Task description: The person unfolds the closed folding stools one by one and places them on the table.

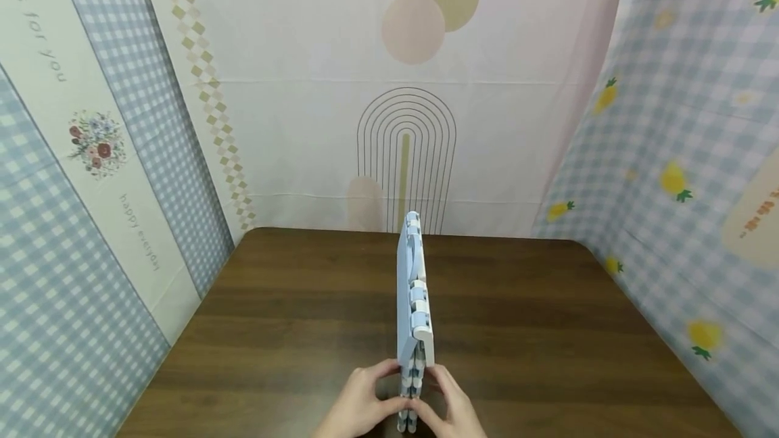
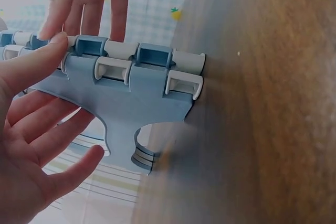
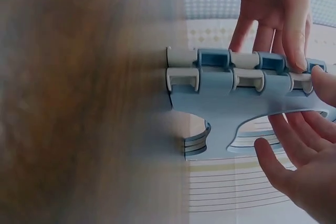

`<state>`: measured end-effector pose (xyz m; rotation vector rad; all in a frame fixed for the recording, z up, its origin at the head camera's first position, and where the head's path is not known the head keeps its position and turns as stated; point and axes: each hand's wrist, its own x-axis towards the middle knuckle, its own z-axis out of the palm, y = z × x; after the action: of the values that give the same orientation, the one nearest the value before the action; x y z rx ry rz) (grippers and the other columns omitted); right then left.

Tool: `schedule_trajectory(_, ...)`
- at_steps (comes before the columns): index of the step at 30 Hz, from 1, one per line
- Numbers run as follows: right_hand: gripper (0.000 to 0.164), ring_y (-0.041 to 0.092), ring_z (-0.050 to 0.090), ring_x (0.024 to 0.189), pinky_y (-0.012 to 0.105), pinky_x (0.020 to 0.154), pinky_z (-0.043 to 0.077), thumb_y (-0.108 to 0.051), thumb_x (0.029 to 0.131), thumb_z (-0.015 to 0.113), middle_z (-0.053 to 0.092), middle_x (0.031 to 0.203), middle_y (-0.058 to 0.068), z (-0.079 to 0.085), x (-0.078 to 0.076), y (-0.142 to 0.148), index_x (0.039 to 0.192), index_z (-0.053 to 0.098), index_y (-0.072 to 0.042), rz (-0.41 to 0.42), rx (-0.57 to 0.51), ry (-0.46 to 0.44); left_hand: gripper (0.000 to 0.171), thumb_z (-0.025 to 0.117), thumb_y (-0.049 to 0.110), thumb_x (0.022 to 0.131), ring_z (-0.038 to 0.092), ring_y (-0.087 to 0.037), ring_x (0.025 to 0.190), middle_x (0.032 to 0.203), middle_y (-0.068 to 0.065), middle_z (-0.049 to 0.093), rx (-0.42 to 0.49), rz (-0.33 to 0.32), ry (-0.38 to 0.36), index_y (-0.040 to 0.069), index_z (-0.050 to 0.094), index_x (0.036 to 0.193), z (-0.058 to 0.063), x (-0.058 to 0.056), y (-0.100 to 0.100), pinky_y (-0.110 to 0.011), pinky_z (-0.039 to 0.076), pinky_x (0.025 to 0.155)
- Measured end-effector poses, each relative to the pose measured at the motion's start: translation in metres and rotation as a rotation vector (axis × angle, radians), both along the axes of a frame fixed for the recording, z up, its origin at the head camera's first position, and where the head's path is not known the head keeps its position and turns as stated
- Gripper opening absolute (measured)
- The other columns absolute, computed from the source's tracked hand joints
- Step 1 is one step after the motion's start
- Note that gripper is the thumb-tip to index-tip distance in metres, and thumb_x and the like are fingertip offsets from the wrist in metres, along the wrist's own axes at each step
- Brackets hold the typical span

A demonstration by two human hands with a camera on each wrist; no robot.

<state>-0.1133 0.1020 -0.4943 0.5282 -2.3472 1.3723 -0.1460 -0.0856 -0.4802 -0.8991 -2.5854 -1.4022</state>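
A folded plastic step stool in light blue and white stands on edge at the near middle of the table, its flat panels pressed close together. My left hand grips its lower near part from the left, and my right hand does so from the right. Both thumbs meet at the row of blue and white hinge knuckles. In the right wrist view, the fingers of my right hand reach along the flat leg panel, which has curved cut-outs. The stool's end is close against the wood.
The dark brown wooden table spreads out on both sides and behind the stool. A pale printed cloth hangs along its back edge. Checked cloths line the right and left sides.
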Motion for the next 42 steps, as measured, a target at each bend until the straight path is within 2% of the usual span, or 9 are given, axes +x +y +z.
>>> schedule_trajectory(5,0.033,0.002,0.063,0.095,0.032,0.077,0.056,-0.004,0.079,0.075,0.068,0.103,-0.001,0.004,0.002,0.003,0.11,0.063,-0.01,-0.062,0.023,0.066,0.046,0.074,0.037,0.084,0.068,-0.019,0.109,0.118,-0.005,0.072,0.023,-0.006,-0.019,0.012,0.066,0.121,-0.002,0.001,0.002,-0.034,0.056,0.09)
schedule_trajectory(7,0.033,0.003,0.064,0.095,0.032,0.077,0.056,-0.004,0.079,0.076,0.068,0.103,-0.002,0.006,0.003,0.005,0.109,0.063,-0.009,-0.088,0.02,0.033,0.045,0.075,0.033,0.084,0.068,-0.022,0.109,0.118,-0.008,0.071,0.033,-0.013,-0.034,0.01,0.066,0.122,-0.002,0.001,0.002,-0.035,0.057,0.089)
schedule_trajectory(11,0.032,0.011,0.065,0.098,0.035,0.08,0.057,-0.01,0.082,0.074,0.067,0.106,-0.002,0.014,0.007,0.012,0.112,0.062,-0.009,-0.133,0.023,-0.112,0.047,0.076,0.03,0.084,0.067,-0.031,0.11,0.119,-0.012,0.07,0.055,-0.034,-0.099,0.006,0.064,0.123,0.0,-0.001,-0.001,-0.043,0.057,0.089)
schedule_trajectory(14,0.03,0.011,0.065,0.098,0.036,0.08,0.057,-0.012,0.084,0.073,0.066,0.106,-0.002,0.017,0.008,0.019,0.112,0.061,-0.007,-0.158,0.05,-0.13,0.05,0.076,0.033,0.084,0.067,-0.03,0.11,0.12,-0.012,0.07,0.042,-0.026,-0.113,0.006,0.064,0.124,0.002,-0.002,-0.005,-0.041,0.057,0.089)
schedule_trajectory(18,0.033,0.002,0.063,0.095,0.034,0.076,0.058,-0.002,0.079,0.075,0.068,0.101,0.001,0.011,0.008,0.023,0.109,0.062,-0.002,-0.174,0.056,0.001,0.048,0.077,0.034,0.082,0.068,-0.023,0.108,0.117,-0.009,0.071,0.021,-0.002,-0.072,0.009,0.066,0.121,0.003,-0.001,-0.008,-0.033,0.056,0.088)
schedule_trajectory(20,0.035,-0.001,0.062,0.096,0.033,0.077,0.058,0.001,0.077,0.075,0.069,0.102,0.001,0.009,0.008,0.023,0.11,0.063,-0.002,-0.172,0.041,0.028,0.046,0.078,0.032,0.081,0.069,-0.022,0.106,0.116,-0.008,0.072,0.029,-0.001,-0.059,0.009,0.066,0.12,0.002,0.0,-0.009,-0.032,0.056,0.088)
schedule_trajectory(30,0.041,-0.004,0.061,0.099,0.03,0.079,0.057,0.003,0.074,0.076,0.069,0.105,0.0,0.008,0.009,0.031,0.113,0.063,-0.005,-0.194,0.049,0.072,0.045,0.081,0.025,0.078,0.07,-0.022,0.101,0.109,-0.01,0.074,0.004,0.016,0.074,0.002,0.068,0.114,0.002,-0.003,-0.018,-0.033,0.057,0.087)
schedule_trajectory(35,0.043,-0.002,0.062,0.1,0.034,0.078,0.058,0.004,0.073,0.076,0.07,0.106,0.003,0.006,0.009,0.035,0.113,0.063,-0.004,-0.202,0.076,0.088,0.046,0.081,0.027,0.078,0.07,-0.022,0.103,0.11,-0.01,0.074,-0.015,0.014,0.046,0.002,0.068,0.114,0.003,-0.004,-0.023,-0.034,0.057,0.089)
schedule_trajectory(42,0.043,0.0,0.062,0.102,0.033,0.082,0.058,0.001,0.076,0.076,0.07,0.11,0.004,0.01,0.01,0.04,0.116,0.062,-0.005,-0.22,0.067,-0.016,0.049,0.08,0.028,0.079,0.069,-0.026,0.106,0.114,-0.012,0.072,-0.028,0.013,0.005,0.0,0.066,0.117,0.006,-0.003,-0.027,-0.037,0.056,0.091)
